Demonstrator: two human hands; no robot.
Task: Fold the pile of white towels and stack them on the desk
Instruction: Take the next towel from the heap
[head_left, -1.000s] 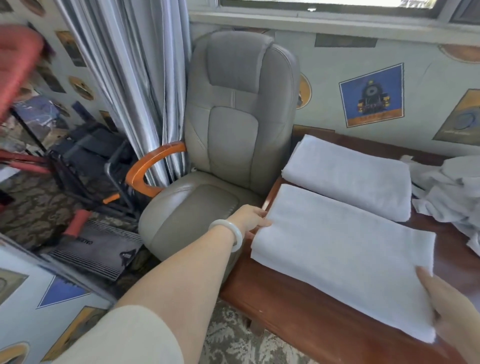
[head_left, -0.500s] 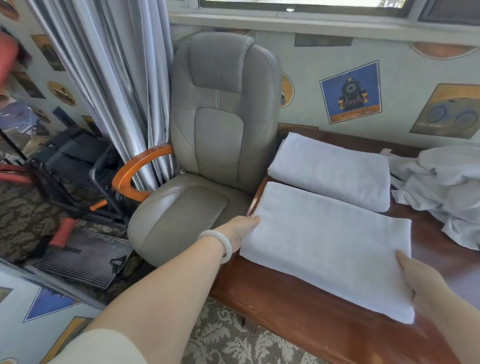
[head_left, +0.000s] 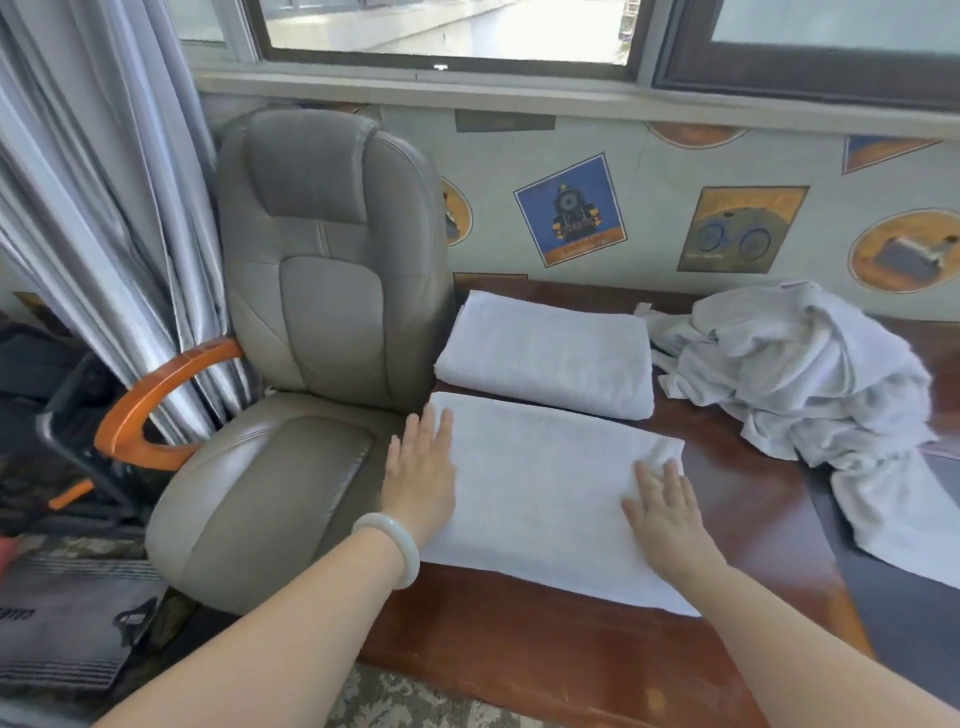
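Smoothing a long, half-folded white terry towel at the left edge of the brown wooden desk.

The left hand, with a pale stone bangle at the wrist, lies flat on the towel's left end. The right hand lies flat on its right end. The fingers of both are straight and grip nothing. To do this well, I think the palms should press from the middle outward, so that the layers lie even before the next fold. Behind, at the far left corner, a thick folded white towel starts the stack. Toward the far right edge lies the crumpled pile of unfolded white towels.
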